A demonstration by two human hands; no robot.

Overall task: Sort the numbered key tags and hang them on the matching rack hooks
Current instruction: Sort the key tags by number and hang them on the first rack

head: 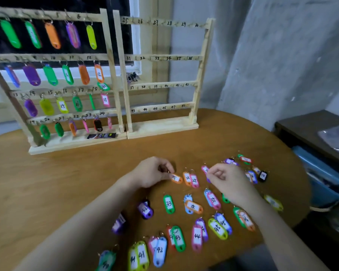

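Observation:
My left hand point(152, 173) pinches the ring end of an orange tag point(176, 178) lying on the table. My right hand point(226, 180) curls its fingers over a pink tag point(205, 170), thumb and forefinger close together at it. Between the hands lie an orange tag point(187, 178) and a pink tag point(194, 180) side by side. Several more numbered tags, such as green 33 point(168, 204) and yellow 45 point(217, 228), are spread toward me. The left rack point(110, 61) holds hung tags on hooks 1 to 24. The right rack point(201, 61), numbered 25 to 48, has bare hooks.
Both racks stand at the back of the round wooden table point(47, 182). A small dark packet point(101, 136) lies on the left rack's base. A dark cabinet point(311, 130) and a blue bin point(321, 173) sit off the table's right edge.

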